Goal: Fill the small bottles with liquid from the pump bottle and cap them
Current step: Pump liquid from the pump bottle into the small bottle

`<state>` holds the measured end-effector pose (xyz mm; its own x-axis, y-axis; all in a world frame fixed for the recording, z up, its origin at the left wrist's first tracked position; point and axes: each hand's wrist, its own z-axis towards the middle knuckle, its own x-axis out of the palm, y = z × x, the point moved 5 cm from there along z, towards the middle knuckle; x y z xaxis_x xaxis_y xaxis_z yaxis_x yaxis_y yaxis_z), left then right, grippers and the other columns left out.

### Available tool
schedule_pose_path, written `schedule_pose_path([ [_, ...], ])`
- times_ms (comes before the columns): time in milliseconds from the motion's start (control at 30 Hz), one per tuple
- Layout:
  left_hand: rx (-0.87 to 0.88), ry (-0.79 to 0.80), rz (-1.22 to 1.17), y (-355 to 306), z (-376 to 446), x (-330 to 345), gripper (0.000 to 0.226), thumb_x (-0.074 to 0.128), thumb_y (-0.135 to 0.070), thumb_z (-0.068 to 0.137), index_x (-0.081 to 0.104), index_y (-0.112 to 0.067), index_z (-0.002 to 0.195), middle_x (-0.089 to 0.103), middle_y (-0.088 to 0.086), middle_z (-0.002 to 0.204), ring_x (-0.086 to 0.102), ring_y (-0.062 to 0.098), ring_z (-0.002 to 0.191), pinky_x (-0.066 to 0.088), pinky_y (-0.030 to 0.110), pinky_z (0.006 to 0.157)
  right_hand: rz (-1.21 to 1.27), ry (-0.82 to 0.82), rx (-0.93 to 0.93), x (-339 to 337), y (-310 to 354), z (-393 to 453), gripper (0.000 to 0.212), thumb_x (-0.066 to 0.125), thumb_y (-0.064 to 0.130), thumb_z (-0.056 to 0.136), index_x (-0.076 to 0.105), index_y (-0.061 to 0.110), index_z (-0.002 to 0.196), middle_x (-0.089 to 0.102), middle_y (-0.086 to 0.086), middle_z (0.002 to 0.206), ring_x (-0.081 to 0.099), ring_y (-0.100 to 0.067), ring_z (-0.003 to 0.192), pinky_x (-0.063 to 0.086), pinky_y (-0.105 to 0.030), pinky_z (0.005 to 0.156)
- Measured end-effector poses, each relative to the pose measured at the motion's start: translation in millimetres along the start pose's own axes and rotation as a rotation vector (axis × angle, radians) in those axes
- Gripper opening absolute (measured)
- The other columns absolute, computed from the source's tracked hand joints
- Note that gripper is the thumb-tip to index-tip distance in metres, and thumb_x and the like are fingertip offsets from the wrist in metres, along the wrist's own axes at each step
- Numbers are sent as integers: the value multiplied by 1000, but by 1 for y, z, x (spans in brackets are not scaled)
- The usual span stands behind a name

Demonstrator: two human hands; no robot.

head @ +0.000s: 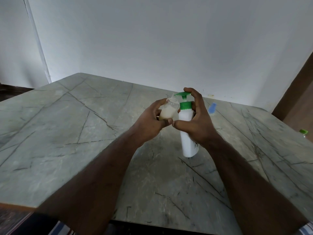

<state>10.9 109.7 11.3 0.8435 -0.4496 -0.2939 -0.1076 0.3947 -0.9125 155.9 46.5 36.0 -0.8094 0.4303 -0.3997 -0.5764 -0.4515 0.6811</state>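
Nearest the viewer, the two forearms run up from the lower edge of the frame to meet just right of centre over the grey marble table (71, 133). There the left hand (150, 121) has its fingers and thumb curled round the small bottle (168, 110), a clear, uncapped one held tilted with its open neck up under the green spout. It looks light and thin-walled, likely to dent under a hard squeeze and slick if liquid runs down it, so a grip low round the body, as here, seems right. It holds a cream-coloured liquid to roughly two thirds. Touching it on the right stands the pump bottle (188, 133), white and opaque, base on the table and leaning slightly; its fill cannot be seen. The right hand (198, 121) wraps its shoulder, thumb low in front, a fingertip on top of the green pump head (183, 94). Its tall, narrow shape probably tips easily, so steadying the body while pressing is wise. Further back, right of the hands, a small blue-capped bottle (212, 109) lies on the table, blurred, contents unclear. At the far right edge sits a small green-topped item (303, 132), too cropped to identify.
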Motion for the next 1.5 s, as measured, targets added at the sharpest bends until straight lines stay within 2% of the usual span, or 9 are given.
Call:
schedule_pose_path([
  [200, -4, 14, -10, 0, 0, 1, 71, 74, -17, 91, 38, -33, 149, 64, 1, 133, 66, 11, 106, 59, 29, 81, 37, -21, 9, -3, 1, 0, 87, 82, 7, 60, 38, 25, 134, 55, 18, 118, 64, -5, 96, 55, -20, 71],
  [433, -8, 5, -15, 0, 0, 0, 70, 73, -16, 92, 38, -32, 150, 64, 3, 133, 65, 13, 106, 57, 27, 78, -7, 1, -4, 0, 0, 0, 95, 83, 11, 62, 32, 31, 140, 49, 42, 116, 61, -2, 101, 55, -19, 77],
  [633, -8, 10, -17, 0, 0, 0, 70, 74, -15, 91, 39, -32, 149, 64, 2, 133, 66, 11, 105, 56, 24, 75, 2, -5, 11, -2, 1, 1, 91, 83, 13, 60, 35, 32, 136, 52, 34, 116, 62, -5, 98, 55, -20, 74],
  [733, -9, 16, -14, 1, 0, 1, 69, 74, -15, 91, 40, -33, 149, 65, 0, 129, 67, 8, 101, 59, 26, 76, 25, -16, 17, -4, -1, 2, 87, 84, 5, 62, 38, 29, 132, 55, 21, 116, 64, -4, 94, 56, -21, 71],
  [833, -11, 12, -17, 1, 0, 1, 69, 74, -15, 91, 40, -33, 148, 66, 0, 127, 67, 9, 100, 59, 27, 76, 31, -11, 8, -3, 0, 1, 89, 83, 8, 61, 37, 28, 134, 54, 16, 120, 64, -7, 97, 56, -22, 73],
  [1033, -5, 6, -7, 0, 0, 0, 70, 73, -17, 92, 38, -32, 150, 65, 3, 131, 66, 14, 106, 56, 25, 78, -6, 11, 2, -1, -3, 1, 97, 83, 4, 63, 32, 29, 141, 47, 48, 112, 60, 3, 99, 52, -14, 73],
  [1133, -2, 9, -4, 0, 0, 0, 69, 73, -17, 92, 38, -32, 150, 65, 0, 129, 66, 11, 104, 56, 24, 77, -19, 8, 17, -2, -3, 1, 93, 83, 7, 62, 34, 31, 138, 49, 44, 112, 60, 2, 98, 53, -15, 72],
  [1267, -3, 21, -5, 0, -1, 1, 69, 73, -15, 91, 39, -32, 149, 65, -3, 126, 66, 7, 101, 56, 22, 76, 1, -13, 31, -5, -3, 1, 89, 84, 4, 63, 38, 27, 135, 55, 24, 113, 63, -6, 95, 57, -23, 71],
  [1500, 0, 12, -8, 0, 0, 0, 71, 73, -16, 91, 37, -31, 150, 64, 2, 133, 65, 11, 105, 54, 21, 74, -15, 14, 15, 0, -1, 1, 95, 83, 4, 63, 32, 30, 139, 47, 48, 111, 60, 4, 99, 53, -13, 73],
])
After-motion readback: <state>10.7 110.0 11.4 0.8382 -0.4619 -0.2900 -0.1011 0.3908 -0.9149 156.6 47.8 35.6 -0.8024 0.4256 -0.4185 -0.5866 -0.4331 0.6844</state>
